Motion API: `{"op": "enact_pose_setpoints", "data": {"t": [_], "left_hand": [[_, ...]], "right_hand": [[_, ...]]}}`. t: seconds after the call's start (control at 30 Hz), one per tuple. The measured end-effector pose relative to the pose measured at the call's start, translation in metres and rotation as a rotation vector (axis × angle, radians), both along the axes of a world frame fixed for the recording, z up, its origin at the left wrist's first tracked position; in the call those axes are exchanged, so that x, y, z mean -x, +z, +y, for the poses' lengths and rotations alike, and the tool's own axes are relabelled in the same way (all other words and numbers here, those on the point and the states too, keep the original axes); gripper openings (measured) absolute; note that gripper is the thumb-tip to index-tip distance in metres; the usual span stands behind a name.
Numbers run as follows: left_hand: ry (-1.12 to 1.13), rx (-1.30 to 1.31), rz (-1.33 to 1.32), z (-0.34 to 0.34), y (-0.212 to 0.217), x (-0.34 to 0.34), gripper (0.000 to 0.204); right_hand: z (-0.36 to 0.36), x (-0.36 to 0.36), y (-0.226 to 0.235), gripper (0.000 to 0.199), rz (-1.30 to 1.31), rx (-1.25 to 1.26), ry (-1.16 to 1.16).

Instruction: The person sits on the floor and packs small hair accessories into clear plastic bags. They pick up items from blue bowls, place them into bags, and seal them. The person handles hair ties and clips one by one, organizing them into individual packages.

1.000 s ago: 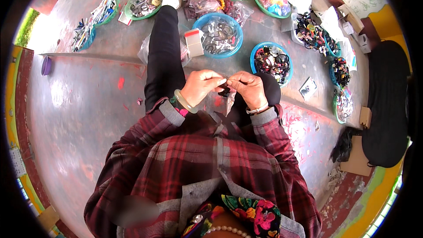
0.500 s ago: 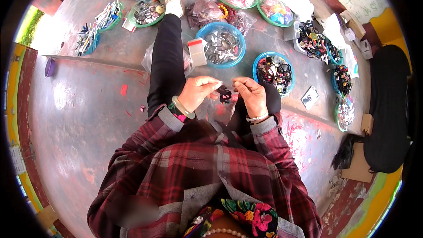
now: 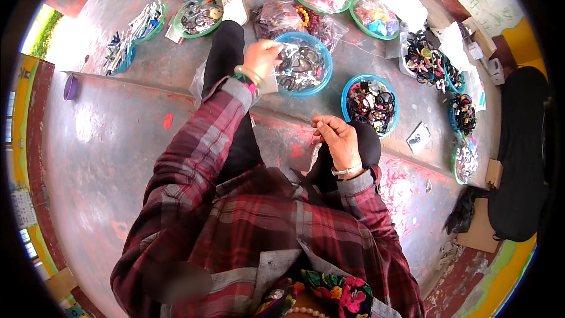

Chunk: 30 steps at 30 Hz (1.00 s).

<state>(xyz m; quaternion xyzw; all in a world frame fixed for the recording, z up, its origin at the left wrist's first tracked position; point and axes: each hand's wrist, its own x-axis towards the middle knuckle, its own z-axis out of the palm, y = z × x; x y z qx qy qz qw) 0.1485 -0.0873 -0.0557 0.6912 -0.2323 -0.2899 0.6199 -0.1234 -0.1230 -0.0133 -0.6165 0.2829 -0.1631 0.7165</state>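
My left hand (image 3: 261, 60) is stretched out to the left rim of a blue basket (image 3: 329, 70). Its fingers are pinched together, and what they hold, if anything, blends into the basket's contents. Inside lie dark loops, apparently hair ties (image 3: 301, 66), among clear plastic wrappings. Below that hand, a pale box (image 3: 269, 85) is mostly covered. My right hand (image 3: 338, 141) hovers above my right knee with thumb and fingers closed in a pinch; anything between them is too small to make out. Just beyond it stands another blue basket (image 3: 396, 109) of dark hair ties and small ornaments.
Green and blue baskets of small goods stand across the far side, including one of packets (image 3: 374, 16). Bundled pens (image 3: 120, 50) lie far left beside a purple bowl (image 3: 70, 87). More hair ties (image 3: 425, 59) fill containers at right. A card (image 3: 418, 137) lies on the floor.
My left hand has moved forward from my lap to the blue basket. The dark loops that hung between my hands no longer show there. My right hand has stayed near the knee.
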Motion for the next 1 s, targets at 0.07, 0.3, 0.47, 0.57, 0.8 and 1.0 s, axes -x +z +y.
{"op": "enact_pose_setpoints", "data": {"t": [0.07,0.3,0.47,0.57,0.8,1.0], "left_hand": [[-0.023,-0.028,0.013,-0.018,-0.004,-0.012,0.021],[0.198,-0.276,-0.245,-0.025,-0.05,-0.04,0.022],[0.19,-0.329,-0.466,0.017,-0.113,0.008,0.015],[0.214,-0.045,0.396,0.049,-0.126,0.074,0.017],[0.487,0.002,1.003,0.056,-0.149,0.074,0.047],[0.618,0.163,1.039,0.034,-0.148,0.069,0.053]], "right_hand": [[-0.002,0.001,0.0,0.016,0.011,-0.004,0.017],[-0.003,-0.001,-0.003,0.016,0.015,-0.023,0.04],[-0.002,-0.004,-0.006,0.017,0.026,-0.059,0.087],[-0.001,-0.004,-0.006,0.017,0.029,-0.058,0.12],[0.0,0.0,-0.004,0.017,0.061,-0.022,0.118],[0.003,-0.002,-0.012,0.017,0.126,0.046,0.142]]}}
